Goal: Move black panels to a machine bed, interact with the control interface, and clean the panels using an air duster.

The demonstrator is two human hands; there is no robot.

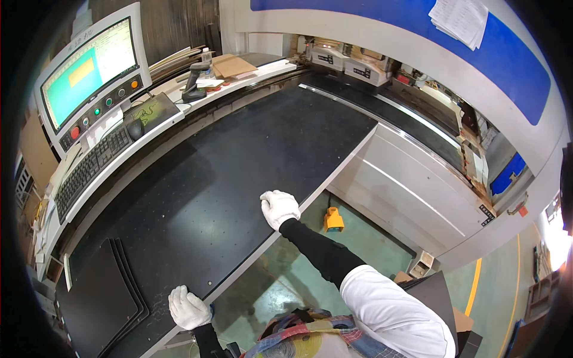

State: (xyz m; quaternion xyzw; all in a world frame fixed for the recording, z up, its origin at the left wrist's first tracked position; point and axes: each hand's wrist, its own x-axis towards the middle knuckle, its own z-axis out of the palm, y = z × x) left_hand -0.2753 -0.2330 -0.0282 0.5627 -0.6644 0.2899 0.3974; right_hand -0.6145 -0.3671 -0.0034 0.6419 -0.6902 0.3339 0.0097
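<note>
My left hand (190, 307), in a white glove, rests at the near edge of a long black tabletop (209, 179), just right of a stack of thin dark panels (98, 298). Its fingers lie loosely bent on the surface, and I see nothing in them. Further right and farther along the same edge, my right hand (279, 209) leans palm down on the tabletop, also gloved in white. Those fingers are slightly bent and nothing shows in them. The undersides of both hands are hidden.
On the left, a monitor (89, 71) with buttons stands above a keyboard (95, 161) and mouse (135, 129). A handheld scanner (194, 83) sits on the white ledge. The large machine (400, 179) spans the far right. A yellow foot pedal (333, 220) lies on the green floor.
</note>
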